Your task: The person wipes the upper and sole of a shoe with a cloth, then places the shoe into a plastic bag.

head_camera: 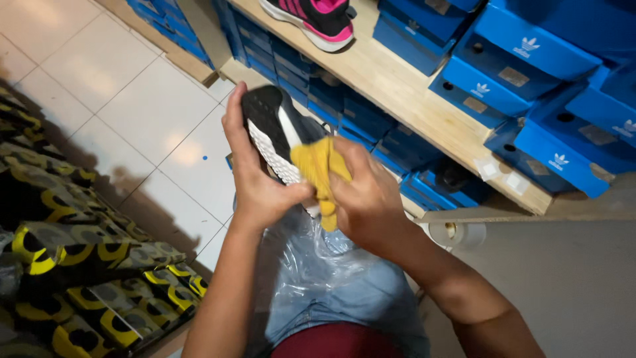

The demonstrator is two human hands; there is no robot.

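The left hand (255, 176) grips a black shoe (275, 129) sole-up; the right hand (364, 195) pinches a yellow cloth (318, 166) against its white sole.

A wooden shelf (404, 93) runs along the far right, carrying a pink-and-black sneaker (317, 18) and stacked blue shoe boxes (523, 59). Left, a white tiled floor (132, 99).

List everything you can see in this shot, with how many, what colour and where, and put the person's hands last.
Shoe: one, black with white sole, held at centre.
Cloth: one, yellow, pressed on the shoe's sole.
Plastic bag: one, clear, on the lap.
Second shoe: one, black and pink, on the wooden shelf.
Boxes: many, blue, on and under the shelf.
Patterned boxes: many, black and yellow, left.
Floor: white tiles.
Left hand: grips the shoe.
Right hand: holds the cloth.
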